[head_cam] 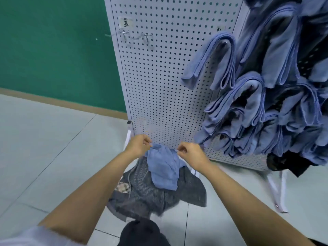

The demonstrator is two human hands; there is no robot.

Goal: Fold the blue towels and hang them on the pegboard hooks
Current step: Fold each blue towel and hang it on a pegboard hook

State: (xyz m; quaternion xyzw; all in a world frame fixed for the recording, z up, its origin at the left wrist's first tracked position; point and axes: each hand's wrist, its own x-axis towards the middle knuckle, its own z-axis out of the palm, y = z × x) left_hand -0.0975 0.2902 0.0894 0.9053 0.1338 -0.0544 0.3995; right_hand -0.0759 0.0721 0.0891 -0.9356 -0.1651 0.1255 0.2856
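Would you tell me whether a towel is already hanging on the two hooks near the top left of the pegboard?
No, the two hooks are bare; the folded blue towels hang further right on the pegboard.

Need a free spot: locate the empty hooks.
Head view: the empty hooks sit upper left on the pegboard, under a paper label, left of the hung blue towels.
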